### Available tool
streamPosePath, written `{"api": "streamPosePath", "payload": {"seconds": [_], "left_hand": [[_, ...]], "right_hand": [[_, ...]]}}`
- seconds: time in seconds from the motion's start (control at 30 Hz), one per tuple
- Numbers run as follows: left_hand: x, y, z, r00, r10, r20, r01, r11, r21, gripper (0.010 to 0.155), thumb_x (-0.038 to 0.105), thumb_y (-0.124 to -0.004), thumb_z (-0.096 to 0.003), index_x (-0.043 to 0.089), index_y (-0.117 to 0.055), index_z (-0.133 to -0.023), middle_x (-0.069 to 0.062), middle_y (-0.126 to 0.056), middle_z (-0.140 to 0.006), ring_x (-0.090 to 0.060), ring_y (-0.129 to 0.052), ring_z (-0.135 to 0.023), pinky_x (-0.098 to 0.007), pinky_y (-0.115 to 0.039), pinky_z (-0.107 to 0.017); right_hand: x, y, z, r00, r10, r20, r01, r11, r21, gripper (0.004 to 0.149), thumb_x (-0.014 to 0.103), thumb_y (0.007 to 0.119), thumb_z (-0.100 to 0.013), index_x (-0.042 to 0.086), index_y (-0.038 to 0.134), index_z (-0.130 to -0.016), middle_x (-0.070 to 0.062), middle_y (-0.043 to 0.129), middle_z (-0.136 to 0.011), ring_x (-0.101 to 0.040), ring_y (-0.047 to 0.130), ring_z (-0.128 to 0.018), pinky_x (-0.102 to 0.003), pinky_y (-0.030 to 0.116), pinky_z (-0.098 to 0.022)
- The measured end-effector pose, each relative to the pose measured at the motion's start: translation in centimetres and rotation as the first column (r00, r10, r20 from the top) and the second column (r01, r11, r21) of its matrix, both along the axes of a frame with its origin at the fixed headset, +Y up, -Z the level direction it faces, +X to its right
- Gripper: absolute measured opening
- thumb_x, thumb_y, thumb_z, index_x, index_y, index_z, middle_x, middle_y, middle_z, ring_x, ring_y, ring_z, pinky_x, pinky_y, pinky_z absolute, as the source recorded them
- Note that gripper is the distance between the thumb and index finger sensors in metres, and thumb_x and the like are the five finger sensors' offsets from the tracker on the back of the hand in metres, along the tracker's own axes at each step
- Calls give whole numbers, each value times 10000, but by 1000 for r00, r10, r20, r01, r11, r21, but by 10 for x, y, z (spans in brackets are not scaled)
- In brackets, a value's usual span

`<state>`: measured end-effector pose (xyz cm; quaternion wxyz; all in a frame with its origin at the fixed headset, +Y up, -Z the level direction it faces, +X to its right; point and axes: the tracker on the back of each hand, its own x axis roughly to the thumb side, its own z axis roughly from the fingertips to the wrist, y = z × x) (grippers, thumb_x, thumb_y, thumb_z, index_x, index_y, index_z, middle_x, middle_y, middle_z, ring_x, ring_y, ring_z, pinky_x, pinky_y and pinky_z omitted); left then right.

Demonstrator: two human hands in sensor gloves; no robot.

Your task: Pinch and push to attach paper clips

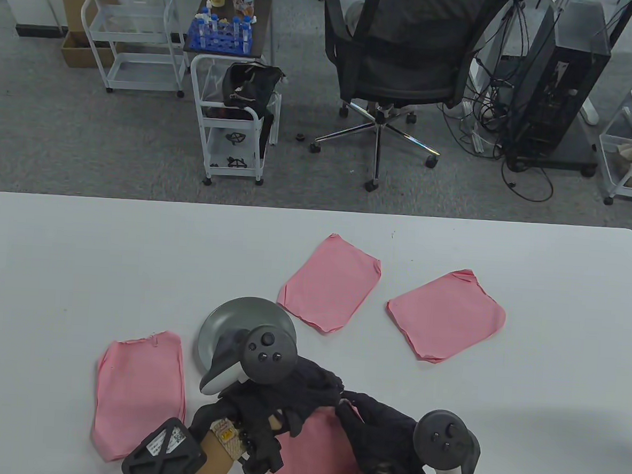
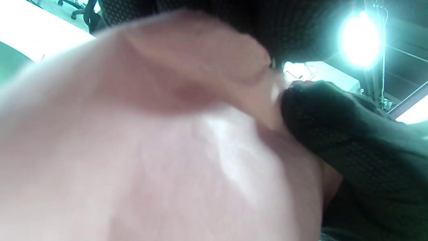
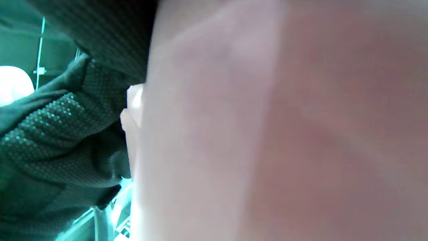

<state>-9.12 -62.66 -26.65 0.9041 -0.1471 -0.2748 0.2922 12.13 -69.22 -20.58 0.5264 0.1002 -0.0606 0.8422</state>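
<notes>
A pink paper stack (image 1: 316, 454) sits at the table's front middle, between my hands. My left hand (image 1: 305, 407) and right hand (image 1: 349, 413) meet at its far edge, and both grip it there. The stack fills the left wrist view (image 2: 150, 150) and the right wrist view (image 3: 267, 134), blurred and very close. Gloved fingers (image 2: 334, 120) press at its edge, and in the right wrist view gloved fingers (image 3: 67, 127) lie against its side. No paper clip shows in any view.
A grey plate (image 1: 236, 315) lies just beyond my left hand, partly hidden by the tracker. Three more pink stacks lie on the white table (image 1: 79, 265): front left (image 1: 138, 392), centre (image 1: 330, 282), and right (image 1: 445, 314).
</notes>
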Motion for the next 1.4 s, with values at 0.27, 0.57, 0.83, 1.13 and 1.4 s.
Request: {"api": "streamPosePath", "payload": {"seconds": [0.27, 0.57, 0.83, 1.13, 1.4], "left_hand": [[2, 4, 3, 1000, -3, -24, 3, 1000, 6, 436, 469, -839, -372, 217, -993, -693, -7, -1067, -614, -211, -1036, -576, -470, -764, -589], [3, 5, 8, 998, -14, -61, 16, 999, 38, 434, 481, -835, -381, 216, -994, -686, 3, -1071, -601, -202, -1042, -568, -461, -771, -583], [8, 3, 13, 999, 1, -41, 3, 996, 91, 427, 468, -841, -372, 233, -988, -698, 10, -1042, -652, -229, -986, -672, -478, -713, -641], [9, -22, -3, 993, 13, 115, -7, 999, -50, 473, 464, -760, -394, 255, -913, -790, 12, -962, -791, -320, -726, -982, -565, -508, -760], [-60, -23, 13, 970, 185, -159, -146, 962, 231, 914, 720, -775, -274, 347, -496, -1059, 40, -680, -1080, -257, -762, -992, -551, -593, -737]], "right_hand": [[-6, 11, 9, 984, 156, 83, -165, 979, 120, 407, 381, 855, -399, 77, 840, -668, -8, 1023, -379, -206, 1038, -232, -423, 828, -473], [-11, 14, 14, 964, 224, 141, -246, 954, 169, 409, 383, 863, -396, 72, 841, -661, -6, 1024, -368, -199, 1041, -219, -414, 833, -469], [-5, 7, 9, 994, 79, 80, -90, 987, 136, 415, 387, 851, -401, 62, 830, -658, -2, 1019, -364, -191, 1037, -219, -406, 831, -479], [-1, -9, -1, 999, -28, -20, 29, 997, 71, 432, 374, 818, -398, 19, 803, -645, -16, 1010, -390, -214, 1028, -250, -417, 805, -510], [16, -15, -7, 976, -220, 8, 220, 975, -25, 420, 396, 784, -421, 100, 789, -720, -5, 999, -458, -224, 1025, -316, -439, 786, -522]]}}
